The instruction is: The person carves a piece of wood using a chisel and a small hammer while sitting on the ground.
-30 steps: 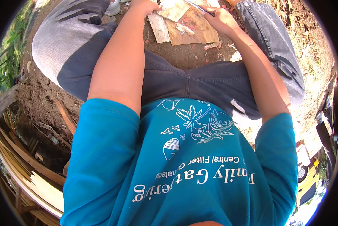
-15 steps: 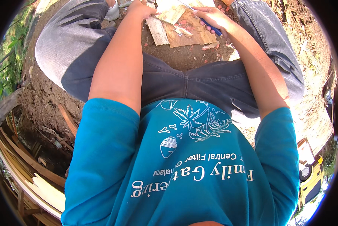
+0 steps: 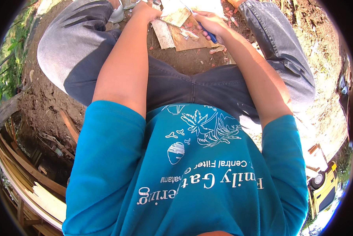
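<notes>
My right hand (image 3: 209,24) is closed around the dark blue handle of a slim metal-bladed tool (image 3: 212,38); its exact kind is unclear. The blade points up and left, over the wood pieces. At the top edge, my left hand (image 3: 146,11) is curled with its fingers mostly hidden, so what it grips cannot be made out. Between and below the hands lie a thin brown board (image 3: 181,44) and a paler, rough wood piece (image 3: 163,34). Pale shavings (image 3: 189,34) and reddish chips lie on the board and around it.
My bent legs in grey trousers (image 3: 72,47) frame the brown soil (image 3: 176,61). Stacked planks (image 3: 31,173) lie at the lower left, near a loose wood strip (image 3: 69,124). A yellow vehicle (image 3: 325,192) stands at the lower right. Greenery lines the left rim.
My right hand has moved left with the blue-handled tool, bringing it closer to my left hand. My left hand has barely shifted.
</notes>
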`<state>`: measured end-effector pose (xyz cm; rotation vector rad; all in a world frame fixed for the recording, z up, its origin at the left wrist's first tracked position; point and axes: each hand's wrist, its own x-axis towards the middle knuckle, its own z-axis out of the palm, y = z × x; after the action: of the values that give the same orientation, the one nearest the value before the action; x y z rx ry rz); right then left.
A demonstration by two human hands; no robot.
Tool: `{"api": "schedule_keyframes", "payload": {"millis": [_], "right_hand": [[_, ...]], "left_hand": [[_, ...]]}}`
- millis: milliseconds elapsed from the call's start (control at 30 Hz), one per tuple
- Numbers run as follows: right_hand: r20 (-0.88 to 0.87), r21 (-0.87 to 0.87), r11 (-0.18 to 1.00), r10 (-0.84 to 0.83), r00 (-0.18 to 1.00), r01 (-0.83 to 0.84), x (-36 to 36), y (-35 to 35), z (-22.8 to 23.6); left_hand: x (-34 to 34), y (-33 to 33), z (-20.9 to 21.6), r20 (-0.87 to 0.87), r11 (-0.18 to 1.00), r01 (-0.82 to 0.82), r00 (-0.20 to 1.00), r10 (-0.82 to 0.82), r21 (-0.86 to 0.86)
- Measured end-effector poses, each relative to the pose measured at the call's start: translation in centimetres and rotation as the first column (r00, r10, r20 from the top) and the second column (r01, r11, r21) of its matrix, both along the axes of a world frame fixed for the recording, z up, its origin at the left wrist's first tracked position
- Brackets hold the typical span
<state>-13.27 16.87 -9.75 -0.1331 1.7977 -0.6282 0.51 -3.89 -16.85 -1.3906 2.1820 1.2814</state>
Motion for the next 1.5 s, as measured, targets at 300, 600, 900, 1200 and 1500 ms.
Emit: {"api": "schedule_keyframes", "payload": {"millis": [300, 600, 900, 1200, 1500], "right_hand": [[-0.242, -0.014, 0.955, 0.283, 0.928, -0.295, -1.9, -0.1, 2.1], [-0.094, -0.212, 0.97, 0.099, 0.991, -0.117, -3.6, 0.5, 2.3], [0.22, -0.516, 0.802, -0.216, 0.951, 0.301, -3.0, 3.0, 4.8], [-0.003, -0.534, 0.836, -0.155, 0.988, 0.13, -2.3, 3.4, 3.6], [0.034, -0.648, 0.662, -0.469, 0.883, 0.376, -1.1, 3.5, 5.4]], "left_hand": [[-1.4, 1.2, 0.5, -0.049, 0.977, -0.086, 0.996, 0.078, -0.193], [-5.8, 5.1, 9.5, -0.597, 0.922, -0.104, 0.734, 0.323, 0.372], [-7.1, 9.7, 11.5, -0.465, 0.586, 0.03, 0.642, 0.609, 0.81], [-4.6, 8.8, 7.5, -0.379, 0.585, 0.081, 0.831, 0.407, 0.807], [-3.6, 10.3, 4.7, -0.169, 0.435, 0.384, 0.56, -0.811, -0.814]]}}
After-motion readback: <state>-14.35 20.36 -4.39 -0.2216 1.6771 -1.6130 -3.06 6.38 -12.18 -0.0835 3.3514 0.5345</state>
